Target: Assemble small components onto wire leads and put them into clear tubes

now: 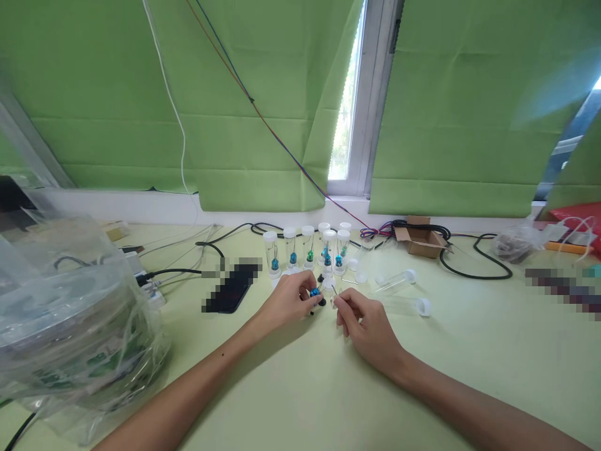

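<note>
My left hand (pixel 297 293) is closed in a pinch on a small shiny blue part (pixel 315 292), with black bits just below and beside it. To its right, my right hand (pixel 365 322) pinches a thin metal piece (pixel 333 297), too small to tell its exact kind. Just behind the hands stand several clear tubes (pixel 290 247) with white caps, each with a small blue or green part and a thin rod inside. A bent metal rod (pixel 349 281) lies near the tubes. Two clear tubes (pixel 394 282) lie on their sides beyond my right hand.
A dark phone-like slab (pixel 235 288) lies left of my left hand. A large plastic-wrapped reel (pixel 84 351) fills the left of the table (pixel 300 401). At the back are an open cardboard box (pixel 420 241), black cables (pixel 474 272) and a clear plastic bag (pixel 516 242).
</note>
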Tool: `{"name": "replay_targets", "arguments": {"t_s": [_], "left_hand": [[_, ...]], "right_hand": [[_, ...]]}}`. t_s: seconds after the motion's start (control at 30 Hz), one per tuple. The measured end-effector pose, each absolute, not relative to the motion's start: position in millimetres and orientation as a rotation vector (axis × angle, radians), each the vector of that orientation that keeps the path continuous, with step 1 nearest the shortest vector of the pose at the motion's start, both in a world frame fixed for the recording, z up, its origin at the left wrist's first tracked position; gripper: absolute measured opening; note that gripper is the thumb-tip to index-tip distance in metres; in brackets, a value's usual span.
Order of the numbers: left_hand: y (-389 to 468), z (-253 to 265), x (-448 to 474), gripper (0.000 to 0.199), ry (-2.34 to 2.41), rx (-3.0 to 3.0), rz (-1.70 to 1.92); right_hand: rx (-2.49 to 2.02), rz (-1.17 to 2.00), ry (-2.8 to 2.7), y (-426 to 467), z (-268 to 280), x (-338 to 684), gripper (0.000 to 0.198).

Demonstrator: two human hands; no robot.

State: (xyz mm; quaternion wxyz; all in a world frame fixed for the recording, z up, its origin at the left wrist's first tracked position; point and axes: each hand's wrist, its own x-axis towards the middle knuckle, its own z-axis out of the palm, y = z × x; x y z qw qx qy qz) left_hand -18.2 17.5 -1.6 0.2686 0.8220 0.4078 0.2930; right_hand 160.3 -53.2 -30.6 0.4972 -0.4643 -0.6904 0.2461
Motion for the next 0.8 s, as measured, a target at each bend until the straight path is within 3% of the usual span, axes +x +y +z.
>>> {"name": "replay_targets", "arguments": {"t_s": [0.4, 0.8], "left_hand": [[19.1, -5.7, -13.2, 0.035, 0.841, 1.723, 0.753], [18.5, -11.0, -12.4, 0.028, 0.812, 1.799, 0.786]], "right_hand": [[-1.144, 0.64, -1.718, -51.3, -31.9, 160.3, 0.03], [-1.168, 0.664, -1.746, -51.5, -29.8, 159.8, 0.031]]}}
